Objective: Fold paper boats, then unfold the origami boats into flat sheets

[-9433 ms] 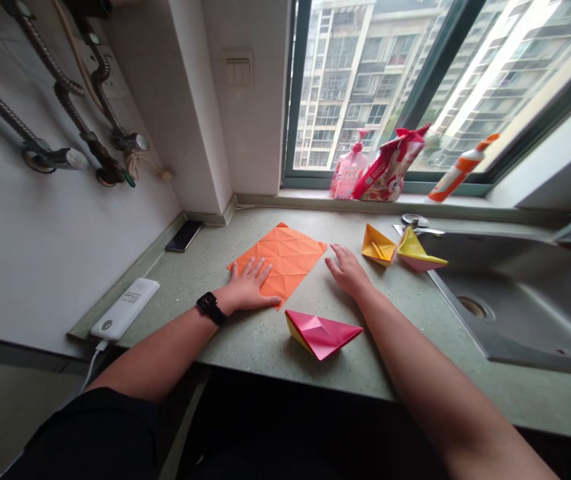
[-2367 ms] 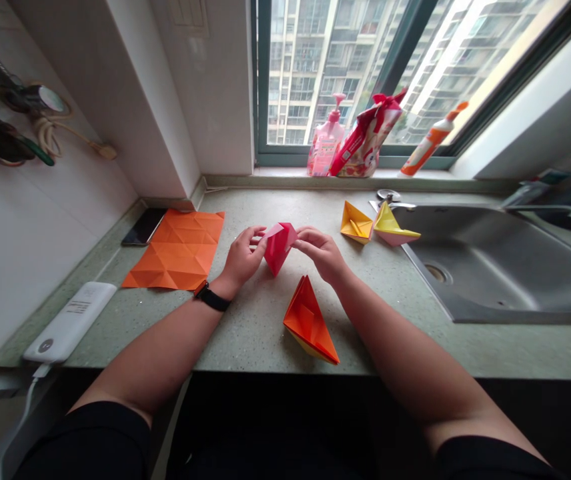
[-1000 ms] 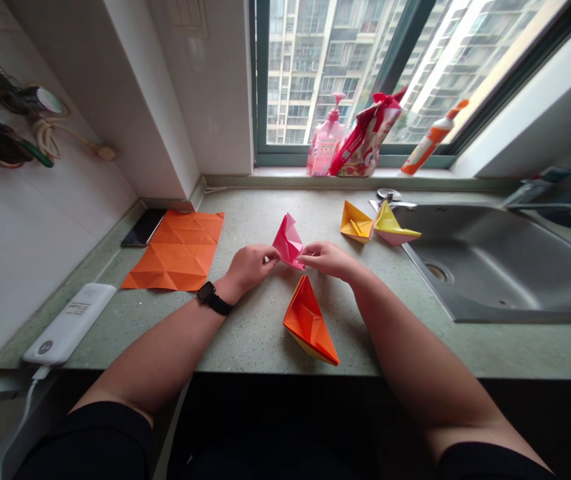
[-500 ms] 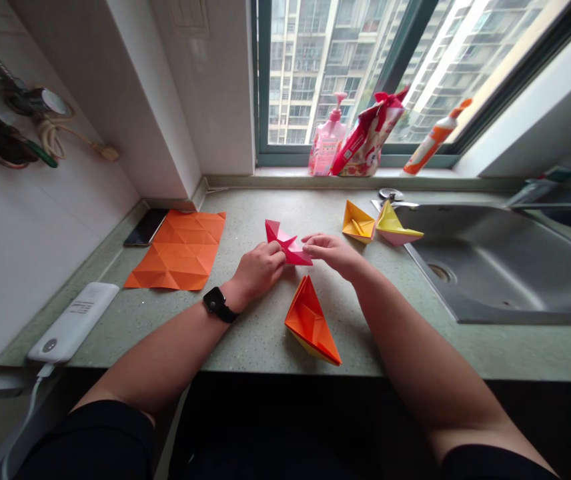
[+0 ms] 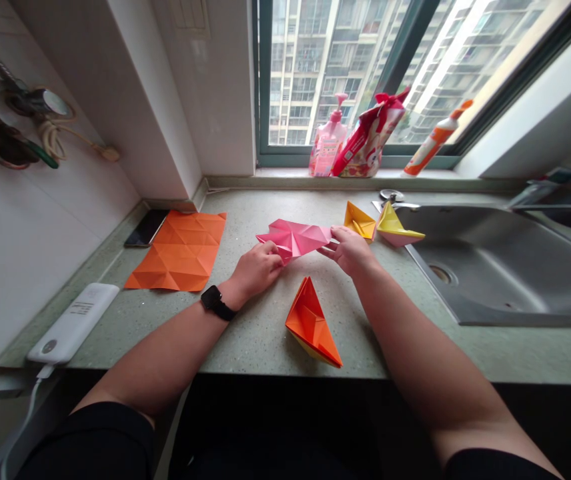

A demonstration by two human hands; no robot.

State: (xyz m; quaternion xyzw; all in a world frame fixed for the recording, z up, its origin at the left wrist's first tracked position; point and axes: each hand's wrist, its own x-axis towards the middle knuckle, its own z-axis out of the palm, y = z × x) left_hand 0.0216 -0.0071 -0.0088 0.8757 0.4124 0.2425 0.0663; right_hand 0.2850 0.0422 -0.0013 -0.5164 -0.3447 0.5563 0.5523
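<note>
Paper (image 5: 296,237), pink, creased, left hand (image 5: 260,267), curled, pinching one side, right hand (image 5: 353,252) holding the other, fingers slightly spread

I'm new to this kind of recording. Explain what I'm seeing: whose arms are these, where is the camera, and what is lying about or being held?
There is no machine here: a person works with two bare hands, filmed by one camera worn on the head, looking forward and down. The left hand, with a black watch on its wrist, and the right hand hold a creased, partly open pink paper between them. On the counter, an orange folded boat sits nearest the person. Two more folded pieces, one yellow-orange and one yellow-and-pink, sit near the sink. At the left lie a creased orange sheet, a dark phone and a white device with a cable.
</note>
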